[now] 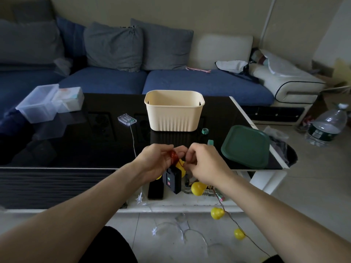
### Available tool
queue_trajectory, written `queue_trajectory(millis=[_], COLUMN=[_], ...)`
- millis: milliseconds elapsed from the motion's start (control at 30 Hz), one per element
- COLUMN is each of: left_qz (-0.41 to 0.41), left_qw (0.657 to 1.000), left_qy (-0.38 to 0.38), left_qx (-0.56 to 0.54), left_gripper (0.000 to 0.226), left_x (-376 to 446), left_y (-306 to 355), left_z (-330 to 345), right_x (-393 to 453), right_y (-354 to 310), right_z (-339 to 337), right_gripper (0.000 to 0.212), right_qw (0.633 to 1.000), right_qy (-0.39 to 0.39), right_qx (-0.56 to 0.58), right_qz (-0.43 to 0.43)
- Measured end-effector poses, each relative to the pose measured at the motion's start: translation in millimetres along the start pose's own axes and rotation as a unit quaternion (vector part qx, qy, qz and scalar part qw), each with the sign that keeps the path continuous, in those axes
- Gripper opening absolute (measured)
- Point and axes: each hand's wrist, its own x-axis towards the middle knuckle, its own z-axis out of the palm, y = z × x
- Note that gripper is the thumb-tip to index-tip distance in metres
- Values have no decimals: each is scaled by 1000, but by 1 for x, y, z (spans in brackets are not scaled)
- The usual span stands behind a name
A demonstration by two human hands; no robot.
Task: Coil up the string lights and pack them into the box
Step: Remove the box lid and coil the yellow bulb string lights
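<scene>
No text, brand or number can be read anywhere; the label on the water bottle [327,125], right of the worktop [79,141], is too blurred.

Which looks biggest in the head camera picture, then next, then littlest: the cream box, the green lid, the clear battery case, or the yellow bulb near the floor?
1. Cream box
2. Green lid, nearly as big and nearer the camera, so this order is unsure
3. Clear battery case
4. Yellow bulb, close to the case in size
</scene>
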Motion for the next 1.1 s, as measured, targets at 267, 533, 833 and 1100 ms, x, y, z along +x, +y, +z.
queue_trajectory(millis=[267,533,833,1100], left_qz=[43,16,24,58], left_qw=[992,954,862,878], left_qy=[8,11,-50,-11], left_qx=[115,299,503,475], left_gripper=[24,18,34,18], left_x=[1,-3,-5,2], left_y=[-7,-16,-14,-14], left_z=[3,6,4,-1], right_x=[-1,-3,-3,8], right_y=[-5,-2,-3,10], right_z=[-1,-6,-15,-34], right_gripper=[50,45,28,11], right_qw=[997,965,942,952], right_qy=[12,-100,-212,-284], right_qx=[20,242,244,105], right_qz=[-69,22,87,37])
